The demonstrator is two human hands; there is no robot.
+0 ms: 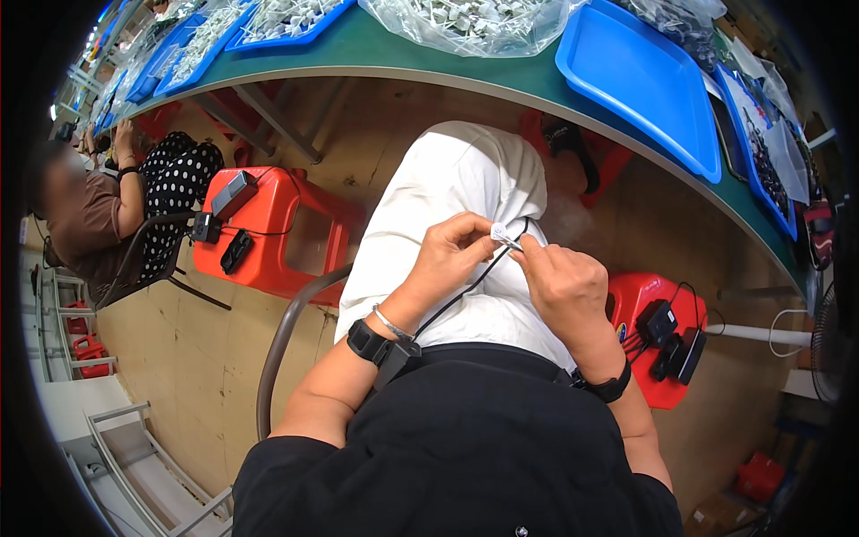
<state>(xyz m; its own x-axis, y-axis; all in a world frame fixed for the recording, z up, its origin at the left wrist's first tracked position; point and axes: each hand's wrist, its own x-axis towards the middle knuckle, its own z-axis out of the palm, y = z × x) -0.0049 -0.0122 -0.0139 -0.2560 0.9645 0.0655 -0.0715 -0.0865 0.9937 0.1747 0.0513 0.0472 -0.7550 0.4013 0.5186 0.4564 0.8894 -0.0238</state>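
Observation:
Above my lap, my left hand (454, 257) is closed, thumb and index finger pinching a small white part (498, 232). Close against it, my right hand (565, 285) pinches a thin silvery piece (513, 244) that meets the white part. Whether the two are one object or separate is too small to tell. The other fingers of both hands are curled in. A black cord (467, 288) runs over my white-clad lap, passing beneath the hands.
Ahead is a green table (385, 54) bearing a clear bag of small white parts (479, 27), a blue tray (640, 85) and further filled trays. Red stools (268, 259) with black devices flank me. A co-worker (103, 201) sits at the far left.

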